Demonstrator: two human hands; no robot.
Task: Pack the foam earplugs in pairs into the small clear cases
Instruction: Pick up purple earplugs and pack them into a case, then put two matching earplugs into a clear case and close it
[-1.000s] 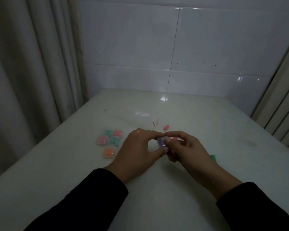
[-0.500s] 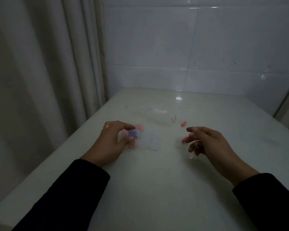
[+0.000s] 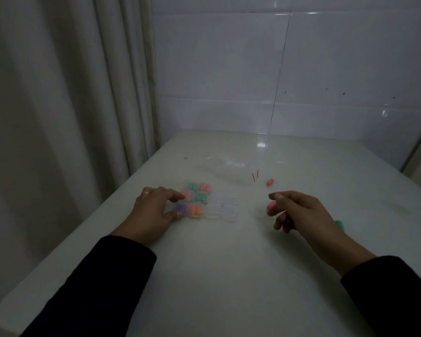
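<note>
A: Two hands over a pale surface (image 3: pixel 229 276), set against a tiled wall and a curtain along its left edge. What is the left hand (image 3: pixel 153 210) doing?

B: It rests near the left edge, thumb and forefinger curled at the purple-filled case (image 3: pixel 181 208); whether it pinches or only touches the case is hard to tell in the dim light. That case sits at the near-left corner of a cluster of small clear cases (image 3: pixel 206 199).

A: And the cluster?

B: 6 cases show colour: 2 green, 2 pink, 1 orange (image 3: pixel 195 210), 1 purple. About 4 empty clear cases (image 3: pixel 223 207) lie just beside them, toward the middle.

A: The right hand (image 3: pixel 299 212)?

B: Hovering right of centre, fingers loosely curled, a pink earplug (image 3: pixel 271 204) at its fingertips; a firm grip cannot be confirmed.

A: Anything loose?

B: 1 pink earplug (image 3: pixel 270 182) farther back, 2 thin red sticks (image 3: pixel 255 176) near it, and a green earplug (image 3: pixel 339 224) partly hidden behind the right wrist, toward the right edge
</note>
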